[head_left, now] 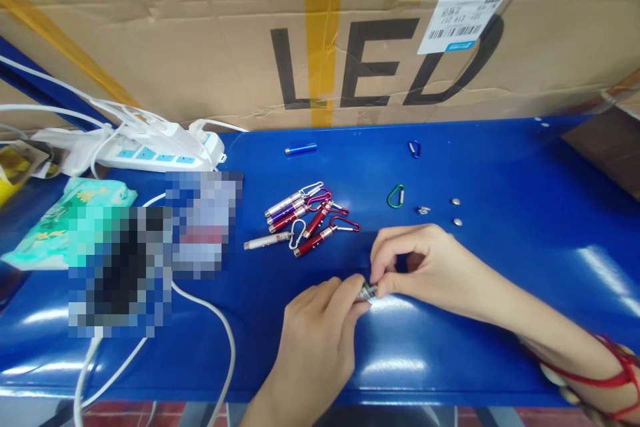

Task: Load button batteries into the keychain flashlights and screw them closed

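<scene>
Holds in the left hand a small, shiny, silvery piece, mostly hidden by curled fingers, and pinches at its exposed end with the thumb and forefinger of the right hand, with both hands together on it. Cannot tell its full shape. Wears on the right wrist a red cord bracelet. Works over a glossy blue tabletop.

Has, beyond the left hand, a loose cluster of slim metallic pen-shaped tubes in silver, purple, dark red and white, with carabiner clips at their ends; farther off, a shiny blue metallic tube. Has, just beyond the right hand, a green metal carabiner clip, two small round silver caps and, farther away, a blue carabiner clip. Has, well left of the left hand, a white plastic power strip.
</scene>
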Demonstrator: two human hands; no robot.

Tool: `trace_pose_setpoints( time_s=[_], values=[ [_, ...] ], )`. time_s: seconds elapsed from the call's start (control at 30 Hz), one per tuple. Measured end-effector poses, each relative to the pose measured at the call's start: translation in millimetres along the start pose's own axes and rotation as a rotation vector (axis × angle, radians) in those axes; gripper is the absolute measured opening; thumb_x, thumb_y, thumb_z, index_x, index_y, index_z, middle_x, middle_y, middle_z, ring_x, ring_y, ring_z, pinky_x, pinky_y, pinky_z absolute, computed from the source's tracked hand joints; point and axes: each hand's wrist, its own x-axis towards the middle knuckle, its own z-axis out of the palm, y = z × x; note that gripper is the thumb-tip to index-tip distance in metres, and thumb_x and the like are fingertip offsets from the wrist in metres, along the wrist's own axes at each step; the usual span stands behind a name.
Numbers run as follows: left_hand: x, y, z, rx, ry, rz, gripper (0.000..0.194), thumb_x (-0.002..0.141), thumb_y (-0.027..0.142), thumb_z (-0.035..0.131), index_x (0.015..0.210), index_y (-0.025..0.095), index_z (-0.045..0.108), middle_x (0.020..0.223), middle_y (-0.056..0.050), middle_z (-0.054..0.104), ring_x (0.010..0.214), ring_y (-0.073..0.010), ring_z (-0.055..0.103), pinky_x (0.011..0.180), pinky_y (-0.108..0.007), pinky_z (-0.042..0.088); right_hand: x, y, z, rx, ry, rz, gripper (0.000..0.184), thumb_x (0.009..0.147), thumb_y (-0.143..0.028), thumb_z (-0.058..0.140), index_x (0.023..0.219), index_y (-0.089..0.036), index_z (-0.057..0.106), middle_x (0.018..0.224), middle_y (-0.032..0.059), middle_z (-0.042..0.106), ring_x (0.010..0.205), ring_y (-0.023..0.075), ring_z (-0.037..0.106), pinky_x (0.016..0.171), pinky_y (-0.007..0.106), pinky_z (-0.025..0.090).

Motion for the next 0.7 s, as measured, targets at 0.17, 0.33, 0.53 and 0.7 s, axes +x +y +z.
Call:
trace_pose_setpoints(
  time_s=[0.17, 0.33, 0.53, 0.7],
  values=[
    [3, -2, 0.6, 0.095, 0.011, 0.008, 0.026, 0.102, 0.026, 0.028, 0.102, 0.016, 0.052, 0.073, -0.002, 0.060, 0.058, -0.0154, 0.058, 0.053, -0.024, 0.045, 2, 2, 3, 0.009, 0.026, -0.005, 0.025, 0.071, -0.040, 0.072, 0.060, -0.018, 0.068, 0.066, 0.0019, 0.063, 0.055, 0.0105, 0.055, 0.050, 0.024, 0.042],
    [10, -3, -5.2, 0.152, -0.020, 0.037, 0.032, 0.103, 0.031, 0.023, 0.100, 0.016, 0.052, 0.078, -0.003, 0.064, 0.056, -0.0151, 0.061, 0.048, -0.024, 0.045, 3, 6, 2, 0.048, 0.052, -0.006, 0.023, 0.070, -0.038, 0.074, 0.063, -0.017, 0.069, 0.067, 0.0008, 0.062, 0.054, 0.0086, 0.051, 0.051, 0.023, 0.041],
    [26, -4, -12.7, 0.285, -0.050, 0.109, 0.040, 0.103, 0.027, 0.015, 0.094, 0.017, 0.052, 0.069, -0.002, 0.063, 0.048, -0.0179, 0.060, 0.041, -0.027, 0.040, 3, 5, -4, -0.016, 0.153, -0.075, 0.020, 0.071, -0.036, 0.074, 0.068, -0.016, 0.071, 0.070, 0.0015, 0.064, 0.055, 0.0079, 0.051, 0.052, 0.022, 0.041],
    [46, 1, -23.6, 0.267, -0.142, 0.073, 0.013, 0.095, 0.011, 0.043, 0.095, 0.018, 0.054, 0.081, -0.002, 0.065, 0.068, -0.0217, 0.064, 0.056, -0.027, 0.046, 6, -4, -11, 0.040, 0.261, -0.147, 0.018, 0.068, -0.034, 0.076, 0.073, -0.017, 0.072, 0.075, 0.0038, 0.067, 0.050, 0.0075, 0.053, 0.039, 0.019, 0.041]
  ],
)
